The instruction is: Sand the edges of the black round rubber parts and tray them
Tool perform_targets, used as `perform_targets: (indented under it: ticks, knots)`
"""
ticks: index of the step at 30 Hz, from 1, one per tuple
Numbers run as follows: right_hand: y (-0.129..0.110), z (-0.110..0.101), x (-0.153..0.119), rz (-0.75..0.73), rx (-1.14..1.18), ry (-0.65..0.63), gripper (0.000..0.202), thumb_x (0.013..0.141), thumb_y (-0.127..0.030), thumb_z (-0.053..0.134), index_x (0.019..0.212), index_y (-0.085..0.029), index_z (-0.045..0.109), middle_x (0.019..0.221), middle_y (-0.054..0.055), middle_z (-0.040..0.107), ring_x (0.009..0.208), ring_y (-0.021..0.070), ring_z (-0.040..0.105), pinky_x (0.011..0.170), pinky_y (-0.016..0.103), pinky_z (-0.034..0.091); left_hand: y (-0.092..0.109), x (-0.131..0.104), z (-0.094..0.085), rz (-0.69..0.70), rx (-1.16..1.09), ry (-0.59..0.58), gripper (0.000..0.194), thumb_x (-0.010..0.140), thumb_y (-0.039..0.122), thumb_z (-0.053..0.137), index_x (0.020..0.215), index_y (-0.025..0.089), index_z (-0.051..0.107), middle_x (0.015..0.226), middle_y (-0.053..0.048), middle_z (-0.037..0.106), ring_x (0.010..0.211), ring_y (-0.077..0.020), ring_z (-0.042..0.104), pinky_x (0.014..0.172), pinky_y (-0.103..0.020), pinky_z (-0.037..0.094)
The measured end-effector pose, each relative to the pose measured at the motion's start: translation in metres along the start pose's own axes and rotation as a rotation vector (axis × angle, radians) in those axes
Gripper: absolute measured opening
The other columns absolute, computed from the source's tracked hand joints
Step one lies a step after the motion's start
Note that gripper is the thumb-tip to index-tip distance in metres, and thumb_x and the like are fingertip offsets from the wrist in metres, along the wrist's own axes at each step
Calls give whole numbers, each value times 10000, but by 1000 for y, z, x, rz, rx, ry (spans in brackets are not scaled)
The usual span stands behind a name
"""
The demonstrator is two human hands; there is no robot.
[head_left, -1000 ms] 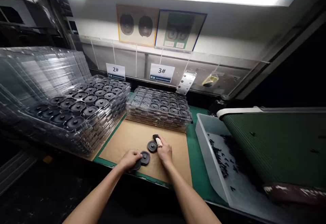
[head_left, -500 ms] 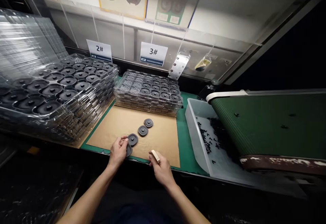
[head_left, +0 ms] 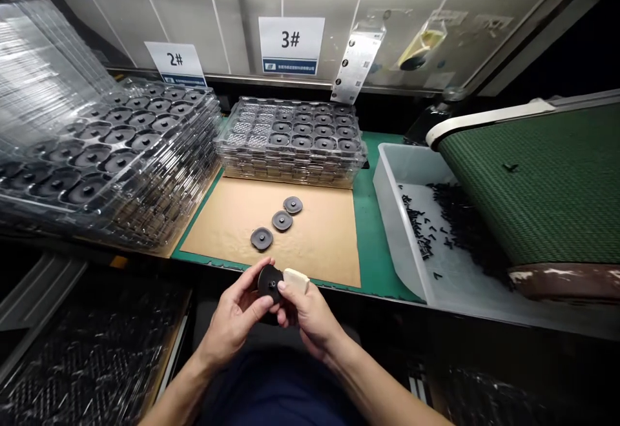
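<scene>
Near the front edge of the bench, my left hand (head_left: 231, 317) is closed on a dark rounded disc (head_left: 269, 279) with a small central post. The disc is tilted up, its post side showing. My right hand (head_left: 314, 320) grips a small cream-coloured block (head_left: 296, 279) close against the disc's right edge; the block's exact kind is not clear. Fingers of the right hand also touch or nearly touch the disc. Beyond my hands, three similar discs lie in a slanting row on brown paper: a near one (head_left: 262, 239), a middle one (head_left: 281, 221) and a far one (head_left: 293, 204).
Stacked clear trays holding discs (head_left: 121, 135) stand at left, and another tray stack (head_left: 295, 168) sits behind the brown paper (head_left: 329, 245). At right, a translucent bin (head_left: 394, 245) contains small black pieces, beneath the end of a green conveyor belt (head_left: 557, 174).
My left hand has lifted the nearest disc off the paper and brought it toward me. My right hand has moved in with the cream block to meet it. The view has shifted.
</scene>
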State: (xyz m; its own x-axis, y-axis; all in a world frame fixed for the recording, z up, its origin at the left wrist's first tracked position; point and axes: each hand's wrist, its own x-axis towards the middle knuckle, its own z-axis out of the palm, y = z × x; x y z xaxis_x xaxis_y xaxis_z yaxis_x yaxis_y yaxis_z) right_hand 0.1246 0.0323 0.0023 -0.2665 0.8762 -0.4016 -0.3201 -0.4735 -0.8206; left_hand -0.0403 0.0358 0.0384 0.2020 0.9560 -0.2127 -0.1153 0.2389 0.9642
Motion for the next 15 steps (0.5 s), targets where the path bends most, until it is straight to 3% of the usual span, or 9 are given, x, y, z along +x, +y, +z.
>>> perform_targets:
  ticks: [3, 6, 10, 12, 15]
  knots:
    - [-9, 4, -8, 32, 36, -58, 685, 843, -777, 703, 1041, -126, 627, 737, 54, 660, 517, 103, 531, 487, 170, 411, 4, -6, 1, -32, -122, -14, 605, 828, 312, 857, 1402, 286, 668, 1432, -107, 682, 1202, -273, 706, 973, -300, 593]
    - [-22, -2, -17, 22, -9, -90, 738, 884, -813, 681, 1139, -123, 616, 734, 47, 657, 513, 110, 528, 480, 178, 408, 9, -8, 1, -70, -284, 77, 601, 782, 319, 900, 1344, 231, 705, 1363, -139, 720, 1190, -279, 715, 987, -292, 589]
    - [-39, -22, -35, -189, -410, 54, 638, 1077, -693, 503, 1454, -187, 412, 808, 4, 654, 575, 130, 569, 588, 225, 471, 22, -8, 2, -121, -476, 186, 542, 793, 375, 886, 1281, 201, 728, 1326, -142, 736, 1174, -296, 723, 999, -356, 606]
    - [-47, -29, -42, -282, -578, 149, 521, 1123, -608, 446, 1433, -194, 388, 842, 6, 650, 630, 149, 594, 629, 248, 477, 28, -9, 3, -120, -496, 216, 522, 789, 369, 888, 1257, 195, 737, 1301, -137, 748, 1149, -286, 732, 995, -354, 611]
    - [-57, -34, -46, -381, -744, 154, 315, 1132, -491, 463, 1219, -199, 546, 933, 45, 652, 794, 187, 630, 722, 281, 488, 31, -10, 7, -128, -478, 244, 561, 756, 367, 912, 1262, 208, 731, 1295, -124, 750, 1147, -280, 731, 999, -341, 606]
